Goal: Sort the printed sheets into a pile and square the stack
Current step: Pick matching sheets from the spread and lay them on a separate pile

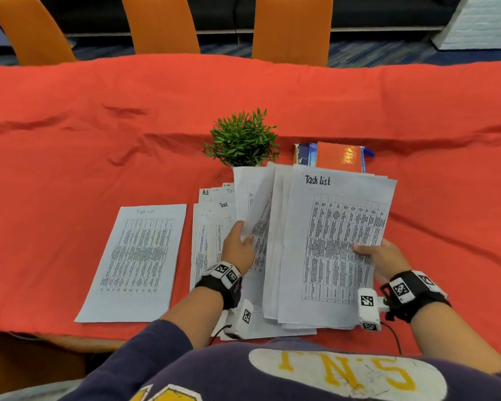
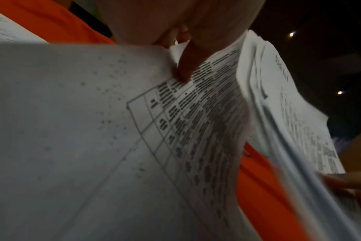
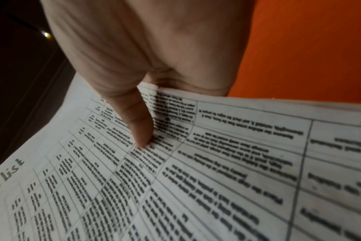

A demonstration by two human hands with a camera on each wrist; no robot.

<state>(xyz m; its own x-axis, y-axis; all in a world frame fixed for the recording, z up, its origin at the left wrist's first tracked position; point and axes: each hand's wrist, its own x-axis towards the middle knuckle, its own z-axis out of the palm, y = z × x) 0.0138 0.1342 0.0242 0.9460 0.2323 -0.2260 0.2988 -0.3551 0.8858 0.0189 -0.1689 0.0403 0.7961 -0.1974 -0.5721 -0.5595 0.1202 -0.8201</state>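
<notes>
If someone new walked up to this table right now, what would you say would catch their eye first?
Probably the fanned bundle of printed sheets headed "Task list", held up at the near middle between the left hand and the right hand. Next, the single sheet lying flat to its left on the red tablecloth, and the small green plant just behind the papers.

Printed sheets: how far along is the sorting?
Partly done. One Task List sheet lies flat alone on the red tablecloth. In hand: the right hand grips a fanned bundle; the left hand pinches a sheet off it. Left: loose overlapping sheets to sort, nothing squared.
</notes>
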